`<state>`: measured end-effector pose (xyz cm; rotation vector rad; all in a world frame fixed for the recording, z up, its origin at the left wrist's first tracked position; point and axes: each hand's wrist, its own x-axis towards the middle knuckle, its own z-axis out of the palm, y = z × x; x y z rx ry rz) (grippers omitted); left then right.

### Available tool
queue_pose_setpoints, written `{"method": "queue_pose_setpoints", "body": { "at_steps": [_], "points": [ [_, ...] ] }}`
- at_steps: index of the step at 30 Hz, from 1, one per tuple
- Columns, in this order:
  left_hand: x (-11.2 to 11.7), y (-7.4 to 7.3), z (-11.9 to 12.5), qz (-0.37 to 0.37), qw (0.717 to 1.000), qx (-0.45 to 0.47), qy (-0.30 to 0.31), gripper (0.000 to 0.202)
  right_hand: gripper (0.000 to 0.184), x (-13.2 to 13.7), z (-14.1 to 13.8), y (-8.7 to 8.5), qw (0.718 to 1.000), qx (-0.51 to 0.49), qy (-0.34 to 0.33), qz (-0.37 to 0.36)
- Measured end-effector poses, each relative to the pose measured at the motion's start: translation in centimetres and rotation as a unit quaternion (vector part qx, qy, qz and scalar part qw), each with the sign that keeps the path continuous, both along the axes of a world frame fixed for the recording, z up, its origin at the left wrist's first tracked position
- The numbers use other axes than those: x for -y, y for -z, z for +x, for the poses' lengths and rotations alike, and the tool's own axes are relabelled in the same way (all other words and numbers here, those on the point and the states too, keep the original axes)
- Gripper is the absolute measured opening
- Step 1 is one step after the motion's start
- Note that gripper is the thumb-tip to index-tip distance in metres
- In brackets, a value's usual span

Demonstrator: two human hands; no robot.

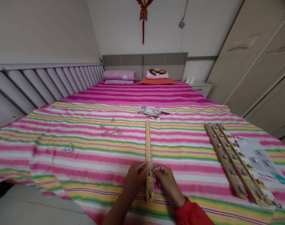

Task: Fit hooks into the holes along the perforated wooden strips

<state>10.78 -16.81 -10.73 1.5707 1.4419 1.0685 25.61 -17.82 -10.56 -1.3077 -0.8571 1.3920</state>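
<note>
A long wooden strip [148,147] with rows of holes lies lengthwise on the striped bedspread, running away from me. My left hand [136,177] and my right hand [165,179] close in on its near end from either side. Both hands have fingers curled, pinching at a small clear thing [150,168] on the strip; I cannot make out what it is. A red sleeve [191,214] covers my right forearm.
Three more wooden strips [236,164] with metal fittings lie at the right, beside a clear plastic bag [258,159]. An opened packet of small metal parts [150,111] lies past the strip. Loose clear pieces [111,130] sit at the left. Pillows [119,76] rest at the headboard; a wardrobe [262,62] stands right.
</note>
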Motion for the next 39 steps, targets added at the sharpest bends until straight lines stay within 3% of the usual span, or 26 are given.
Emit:
{"method": "queue_pose_setpoints", "body": {
  "at_steps": [5,21,31,39],
  "points": [
    [0.0,-0.1,0.2,-0.006,0.999,-0.044,0.007,0.029,0.024,-0.1,0.1,0.2,1.0,0.009,-0.004,0.008],
    [-0.3,0.5,-0.2,-0.027,0.999,-0.036,0.016,0.031,0.041,0.0,-0.1,1.6,0.999,0.004,0.04,0.022],
    [-0.7,0.8,-0.8,-0.054,0.997,-0.024,0.05,0.035,0.035,-0.4,-0.1,1.6,0.999,0.007,0.047,0.007],
    [-0.6,-0.1,-0.8,-0.064,0.995,-0.053,0.061,0.043,0.03,-0.4,0.4,1.7,1.0,-0.01,0.016,-0.004]
  ]
}}
